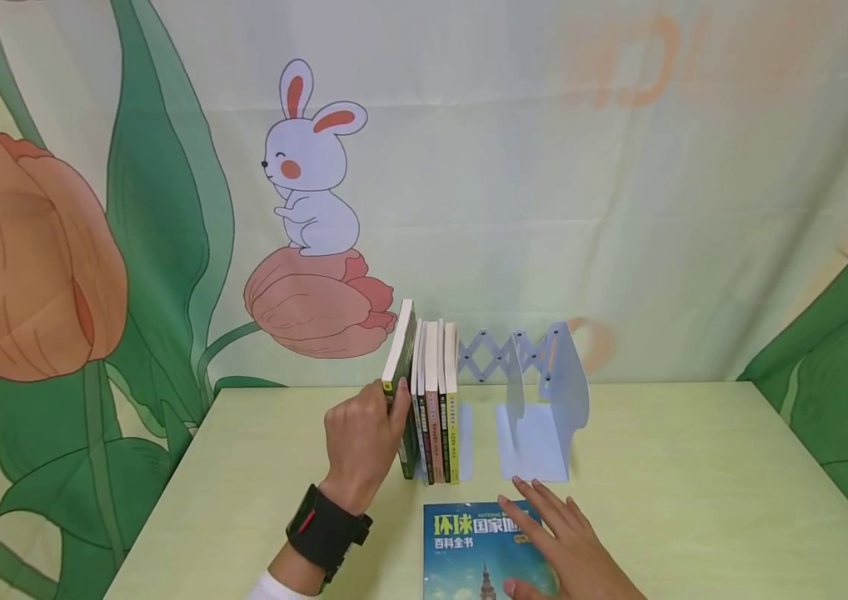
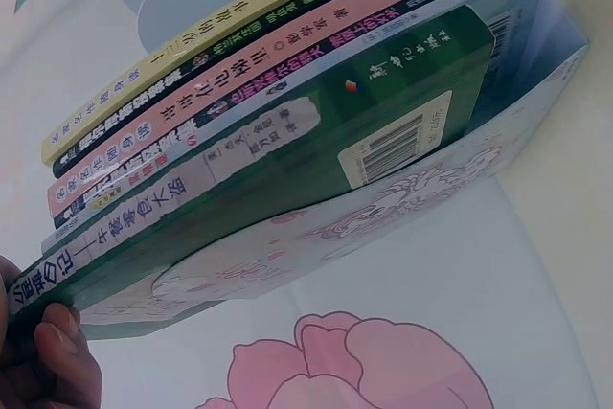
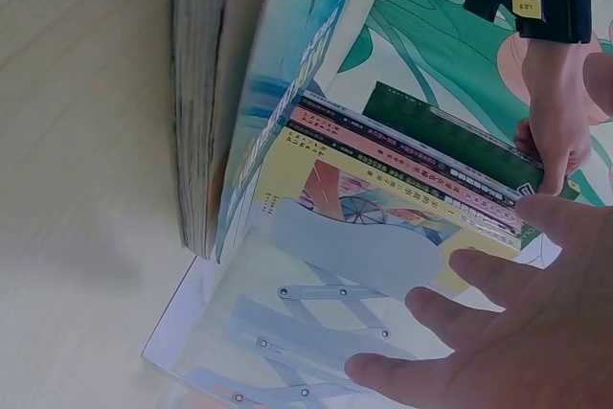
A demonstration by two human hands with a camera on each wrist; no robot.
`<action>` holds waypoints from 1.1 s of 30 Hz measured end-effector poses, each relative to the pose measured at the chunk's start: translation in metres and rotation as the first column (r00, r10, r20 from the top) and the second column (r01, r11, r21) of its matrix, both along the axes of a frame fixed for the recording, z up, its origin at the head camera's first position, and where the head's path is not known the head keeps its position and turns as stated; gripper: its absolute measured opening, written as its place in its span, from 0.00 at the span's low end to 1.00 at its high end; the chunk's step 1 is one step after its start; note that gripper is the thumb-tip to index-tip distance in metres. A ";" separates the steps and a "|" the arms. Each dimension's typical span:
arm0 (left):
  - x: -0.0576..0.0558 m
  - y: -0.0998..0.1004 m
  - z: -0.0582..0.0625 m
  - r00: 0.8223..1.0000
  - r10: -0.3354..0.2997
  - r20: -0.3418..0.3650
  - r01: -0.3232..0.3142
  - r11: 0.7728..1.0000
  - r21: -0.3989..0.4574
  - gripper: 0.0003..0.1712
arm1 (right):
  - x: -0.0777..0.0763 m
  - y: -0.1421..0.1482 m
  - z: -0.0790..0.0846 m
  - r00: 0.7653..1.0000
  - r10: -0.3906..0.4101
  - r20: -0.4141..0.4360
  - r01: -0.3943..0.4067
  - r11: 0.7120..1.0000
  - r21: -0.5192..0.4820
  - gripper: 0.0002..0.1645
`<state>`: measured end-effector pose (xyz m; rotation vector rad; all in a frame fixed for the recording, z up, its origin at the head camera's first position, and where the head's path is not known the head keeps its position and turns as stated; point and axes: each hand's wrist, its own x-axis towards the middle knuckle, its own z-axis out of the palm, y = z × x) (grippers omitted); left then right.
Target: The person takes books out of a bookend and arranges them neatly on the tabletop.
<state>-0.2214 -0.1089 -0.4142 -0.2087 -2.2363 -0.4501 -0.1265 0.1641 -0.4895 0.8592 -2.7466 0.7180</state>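
My left hand [image 1: 364, 437] grips a green book [image 2: 316, 131] by its upper end, thumb on one side and fingers on the other. That book stands at the left end of a row of thin upright books [image 1: 435, 400] and reaches higher than they do. A pale blue expandable bookend rack [image 1: 570, 392] holds the row, its patterned end panel [image 2: 402, 217] lying along the green book. Fingers spread, my right hand [image 1: 574, 546] is over the right part of a blue-covered book [image 1: 454, 571]; whether it touches the cover I cannot tell.
Crossed metal links [image 1: 499, 357] join the rack's plates, and a gap separates the row from its right-hand plates. Behind the pale table [image 1: 694, 467] hangs a cloth backdrop [image 1: 469, 167] with a rabbit and tulips. A thick page edge [image 3: 199, 93] shows below the blue cover.
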 end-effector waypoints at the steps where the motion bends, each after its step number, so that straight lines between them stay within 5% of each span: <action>1: 0.000 0.000 0.001 1.000 -0.001 -0.003 0.001 1.000 0.000 0.25 | 0.000 0.000 0.000 1.000 -0.002 0.000 0.002 1.000 0.002 0.47; 33: -0.006 -0.003 0.029 0.988 -0.035 -0.150 0.038 0.999 0.017 0.26 | 0.002 -0.002 0.008 0.998 -0.034 0.050 0.034 0.999 -0.003 0.44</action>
